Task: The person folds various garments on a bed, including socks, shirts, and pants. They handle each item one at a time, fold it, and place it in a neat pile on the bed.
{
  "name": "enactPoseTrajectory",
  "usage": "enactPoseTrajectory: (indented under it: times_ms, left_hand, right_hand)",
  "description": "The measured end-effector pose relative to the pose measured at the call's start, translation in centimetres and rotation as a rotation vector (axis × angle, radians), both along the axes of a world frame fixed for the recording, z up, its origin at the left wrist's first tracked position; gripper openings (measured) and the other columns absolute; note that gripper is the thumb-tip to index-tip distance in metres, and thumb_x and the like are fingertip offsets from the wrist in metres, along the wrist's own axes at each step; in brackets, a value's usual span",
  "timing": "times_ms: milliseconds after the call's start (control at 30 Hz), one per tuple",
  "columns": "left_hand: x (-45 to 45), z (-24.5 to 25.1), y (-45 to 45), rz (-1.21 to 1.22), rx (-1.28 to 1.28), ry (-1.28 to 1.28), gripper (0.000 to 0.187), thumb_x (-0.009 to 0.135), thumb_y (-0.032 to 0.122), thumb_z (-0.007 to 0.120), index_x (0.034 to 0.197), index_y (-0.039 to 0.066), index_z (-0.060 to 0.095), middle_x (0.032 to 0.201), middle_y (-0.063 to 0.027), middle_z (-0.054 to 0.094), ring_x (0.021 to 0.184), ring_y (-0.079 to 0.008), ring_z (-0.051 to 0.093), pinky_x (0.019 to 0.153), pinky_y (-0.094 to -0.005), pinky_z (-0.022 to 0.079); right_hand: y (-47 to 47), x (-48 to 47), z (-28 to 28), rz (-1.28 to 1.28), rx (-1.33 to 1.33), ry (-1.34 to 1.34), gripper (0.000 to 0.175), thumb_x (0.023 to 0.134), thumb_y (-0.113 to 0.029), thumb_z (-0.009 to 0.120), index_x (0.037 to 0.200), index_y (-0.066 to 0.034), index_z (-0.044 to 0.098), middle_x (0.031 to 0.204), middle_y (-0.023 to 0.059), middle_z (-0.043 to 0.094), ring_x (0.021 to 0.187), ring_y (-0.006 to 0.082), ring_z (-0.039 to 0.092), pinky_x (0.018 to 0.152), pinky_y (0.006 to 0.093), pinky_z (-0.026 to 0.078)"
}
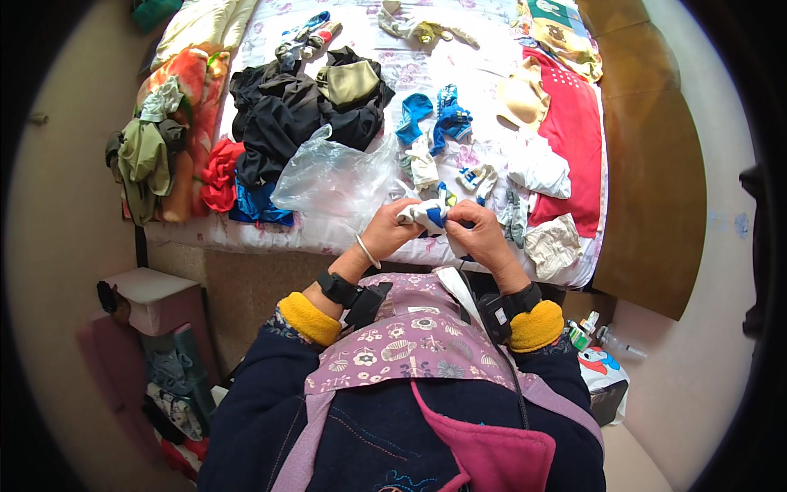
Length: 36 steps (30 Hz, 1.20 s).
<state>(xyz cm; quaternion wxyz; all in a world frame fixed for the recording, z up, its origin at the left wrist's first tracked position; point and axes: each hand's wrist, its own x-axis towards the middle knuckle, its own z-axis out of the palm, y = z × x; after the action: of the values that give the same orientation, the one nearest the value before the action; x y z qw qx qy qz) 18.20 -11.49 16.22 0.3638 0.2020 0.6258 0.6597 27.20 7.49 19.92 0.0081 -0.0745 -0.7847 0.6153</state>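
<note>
Between my two hands, just above the bed's near edge, is a bunched white and blue sock (429,214). My left hand (392,229) grips its left end, and a pale bangle circles that wrist. On the other side my right hand (478,230) pinches the blue part, with some fabric hanging below the fingers. Beyond the hands lie a white sock (423,165), two blue socks (413,117) (454,123), a lettered white sock (478,178) and a grey sock (515,215). A clear plastic bag (338,181) spreads out left of the hands.
Dark clothes (276,117) are heaped on the bed (363,24). A beige bra cup (522,95), white cloth (541,166) and crumpled off-white cloth (553,246) lie at right near a red cloth (575,154). A wooden headboard (652,172) borders the right. A pink cabinet (166,301) stands lower left.
</note>
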Motion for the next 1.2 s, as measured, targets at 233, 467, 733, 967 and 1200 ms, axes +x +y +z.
enactPoseTrajectory:
  times_ms: [233,467,733,967,1200]
  left_hand:
    - [-0.3,0.6,0.4,-0.194,-0.233,0.603,0.037,0.068,-0.002,0.067,0.104,0.006,0.062,0.093,-0.0127,0.063,0.086,-0.0306,0.06,0.077,-0.0347,0.047]
    - [-0.2,-1.6,-0.4,-0.003,-0.106,-0.093,0.024,0.081,-0.001,0.058,0.104,0.003,0.063,0.085,0.0019,0.061,0.076,-0.0048,0.053,0.068,-0.0211,0.046]
    - [0.4,-1.1,-0.8,0.036,-0.059,-0.414,0.022,0.078,0.01,0.063,0.098,0.001,0.065,0.086,-0.0006,0.064,0.074,-0.0086,0.058,0.068,-0.0228,0.046]
    - [-0.1,0.2,-0.8,-0.135,-0.094,-0.429,0.02,0.078,0.01,0.062,0.095,0.001,0.066,0.085,-0.0018,0.065,0.072,-0.0091,0.059,0.067,-0.0227,0.047]
    - [-0.2,0.2,-0.7,-0.13,-0.006,-0.564,0.027,0.08,0.012,0.062,0.104,-0.001,0.061,0.09,-0.0055,0.066,0.077,-0.0119,0.062,0.07,-0.024,0.049]
  right_hand:
    - [-0.6,0.3,0.0,-0.088,-0.261,-0.313,0.018,0.078,-0.018,0.069,0.085,-0.002,0.064,0.081,0.0051,0.063,0.071,0.0103,0.057,0.064,0.023,0.045]
    - [-0.2,1.9,-1.7,-0.516,-1.297,-0.277,0.016,0.086,-0.019,0.055,0.097,-0.0074,0.055,0.077,0.003,0.058,0.056,0.0118,0.054,0.055,0.0232,0.047]
    - [0.4,2.1,-2.8,-0.338,-0.505,-0.031,0.037,0.088,-0.012,0.053,0.124,-0.0054,0.051,0.079,0.0004,0.056,0.075,0.0068,0.051,0.075,0.0192,0.041]
    - [2.4,0.4,-1.1,0.123,-0.161,-0.151,0.022,0.087,-0.011,0.056,0.104,-0.0003,0.065,0.088,0.0015,0.065,0.079,0.0078,0.056,0.072,0.0225,0.046]
    - [1.6,1.2,-2.5,0.047,0.164,-0.202,0.016,0.078,-0.014,0.061,0.084,0.0007,0.062,0.078,0.0051,0.065,0.07,0.0116,0.059,0.069,0.0262,0.048]
